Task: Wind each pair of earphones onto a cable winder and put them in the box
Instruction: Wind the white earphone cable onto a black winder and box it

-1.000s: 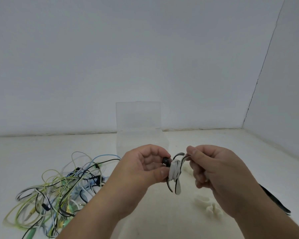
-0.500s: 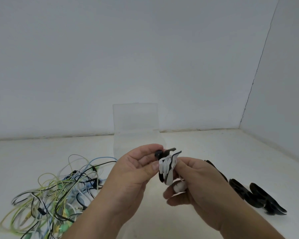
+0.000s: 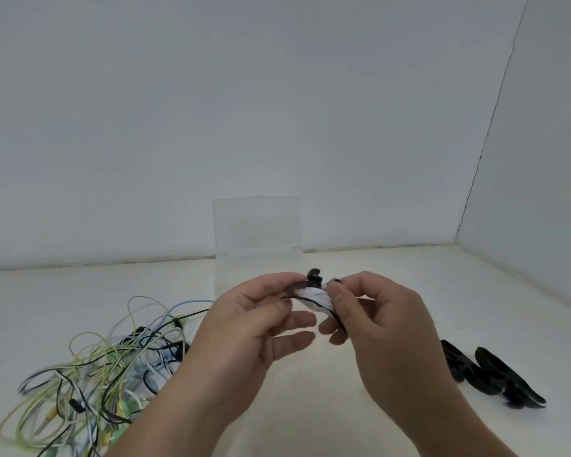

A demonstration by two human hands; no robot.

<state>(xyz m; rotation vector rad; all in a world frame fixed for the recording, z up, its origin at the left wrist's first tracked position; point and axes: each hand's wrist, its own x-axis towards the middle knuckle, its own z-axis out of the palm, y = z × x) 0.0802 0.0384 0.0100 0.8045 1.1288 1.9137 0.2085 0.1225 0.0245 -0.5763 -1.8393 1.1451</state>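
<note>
Left hand (image 3: 244, 328) and right hand (image 3: 386, 324) are pinching the wound earphones (image 3: 314, 296) between them, clear box (image 3: 256, 225) standing open behind.

A single wide-angle camera rides on the person's head, facing forward and down. The left hand (image 3: 244, 331), right hand (image 3: 389, 328) and cable winder (image 3: 314, 296) pinched between them sit close, lower centre; the wall (image 3: 277, 110) fills the upper half.
</note>
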